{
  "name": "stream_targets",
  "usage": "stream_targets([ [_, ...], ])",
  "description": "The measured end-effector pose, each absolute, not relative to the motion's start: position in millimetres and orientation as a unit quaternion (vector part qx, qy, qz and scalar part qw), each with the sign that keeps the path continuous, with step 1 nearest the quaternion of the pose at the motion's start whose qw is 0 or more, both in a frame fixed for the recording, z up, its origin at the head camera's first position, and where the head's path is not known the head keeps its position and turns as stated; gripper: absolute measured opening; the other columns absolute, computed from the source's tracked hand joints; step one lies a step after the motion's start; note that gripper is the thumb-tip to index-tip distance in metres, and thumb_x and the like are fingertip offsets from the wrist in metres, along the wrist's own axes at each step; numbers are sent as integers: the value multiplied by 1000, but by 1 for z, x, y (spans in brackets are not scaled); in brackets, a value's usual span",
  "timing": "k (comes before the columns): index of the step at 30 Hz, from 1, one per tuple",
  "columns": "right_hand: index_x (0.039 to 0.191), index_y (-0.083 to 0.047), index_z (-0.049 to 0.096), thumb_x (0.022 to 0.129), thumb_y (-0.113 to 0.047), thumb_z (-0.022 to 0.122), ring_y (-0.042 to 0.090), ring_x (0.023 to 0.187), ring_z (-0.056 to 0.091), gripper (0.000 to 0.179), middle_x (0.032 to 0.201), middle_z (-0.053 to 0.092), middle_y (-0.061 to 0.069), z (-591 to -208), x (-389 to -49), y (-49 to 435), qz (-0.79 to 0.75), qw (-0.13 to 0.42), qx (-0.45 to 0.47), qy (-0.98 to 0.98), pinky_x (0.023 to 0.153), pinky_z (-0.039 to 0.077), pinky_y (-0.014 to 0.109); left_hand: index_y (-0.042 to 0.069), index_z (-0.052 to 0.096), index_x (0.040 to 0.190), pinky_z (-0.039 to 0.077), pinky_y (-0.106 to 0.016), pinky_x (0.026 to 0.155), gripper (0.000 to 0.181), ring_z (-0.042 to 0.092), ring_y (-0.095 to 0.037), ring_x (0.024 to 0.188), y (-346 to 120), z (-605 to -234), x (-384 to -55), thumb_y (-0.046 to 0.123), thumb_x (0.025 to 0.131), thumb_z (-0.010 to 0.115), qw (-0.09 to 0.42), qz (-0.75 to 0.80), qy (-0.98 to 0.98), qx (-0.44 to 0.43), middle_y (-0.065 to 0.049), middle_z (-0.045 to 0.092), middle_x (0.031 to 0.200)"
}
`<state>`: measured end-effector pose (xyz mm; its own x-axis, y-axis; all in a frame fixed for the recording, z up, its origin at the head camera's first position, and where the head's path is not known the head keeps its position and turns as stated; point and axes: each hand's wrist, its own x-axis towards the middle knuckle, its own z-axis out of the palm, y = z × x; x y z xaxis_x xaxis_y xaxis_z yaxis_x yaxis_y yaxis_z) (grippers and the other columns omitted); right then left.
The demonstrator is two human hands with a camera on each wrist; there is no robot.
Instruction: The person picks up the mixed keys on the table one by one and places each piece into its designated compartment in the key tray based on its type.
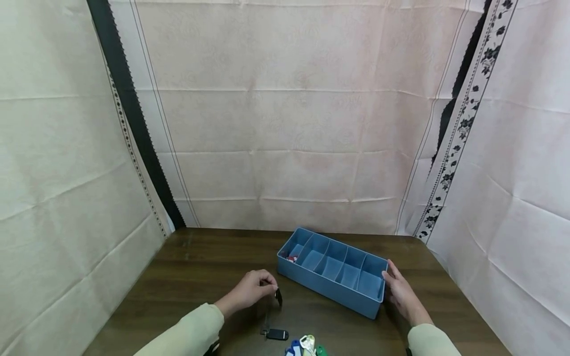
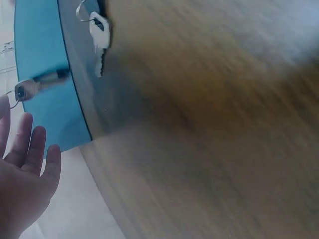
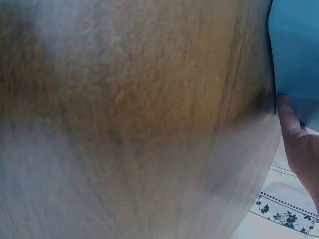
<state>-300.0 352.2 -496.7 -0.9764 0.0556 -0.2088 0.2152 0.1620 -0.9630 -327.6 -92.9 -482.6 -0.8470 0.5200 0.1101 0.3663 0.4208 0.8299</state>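
Head view first. Left hand point(image 1: 251, 290): fingers curled, pinching a small black key tag point(image 1: 278, 296) just above the dark wooden table point(image 1: 187, 269), close to the near-left corner of the blue divided tray point(image 1: 331, 269). Right hand point(image 1: 403, 292): fingers straight and together, flat against the tray's right end wall, steadying rather than gripping. Tray set at an angle near mid-table, five compartments in a row, something small and red in the far-left one, the rest seemingly bare. More tags at the near table edge: another black tag point(image 1: 277, 334), then blue, white and green tags point(image 1: 305, 345) bunched together.

Left wrist view, blurred. Palm and fingers point(image 2: 27, 172) visible at lower left, spread loosely in this angle; pinch itself not shown. Two keys on rings dangling in front of the blue tray wall point(image 2: 42, 109): a white-tagged key point(image 2: 98, 37) and a duller one point(image 2: 37, 85).

Right wrist view, blurred too. Fingertip point(image 3: 285, 107) touching the lower edge of the tray's blue wall point(image 3: 296, 50); wood grain filling the rest.

Handling, as a judgement: tag light, hard plastic, smooth, likely to swing on its ring; best taken by the flat faces of the tag. Tray thin, stiff, light, prone to sliding on the wood, hence bracing at the end wall.
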Motion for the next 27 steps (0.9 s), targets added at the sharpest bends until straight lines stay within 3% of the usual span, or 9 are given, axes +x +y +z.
stream_targets([
  [13, 157, -26, -13, 108, -37, 35, 57, 142, 5, 70, 160, -11, 28, -498, -300, 352, -643, 58, 92, 758, 107, 18, 68, 14, 71, 100, 52, -38, 82, 11, 56, -22, 94, -84, -471, -331, 23, 97, 66, 62, 496, 836, 225, 1, 61, 103],
  [27, 157, -25, -13, 109, -35, 34, 57, 142, 5, 68, 160, -11, 27, -498, -300, 352, -648, 55, 89, 755, 107, 17, 68, 14, 71, 98, 51, -33, 74, 12, 57, -21, 88, -62, -451, -349, 25, 96, 67, 11, 514, 828, 222, 0, 64, 100],
])
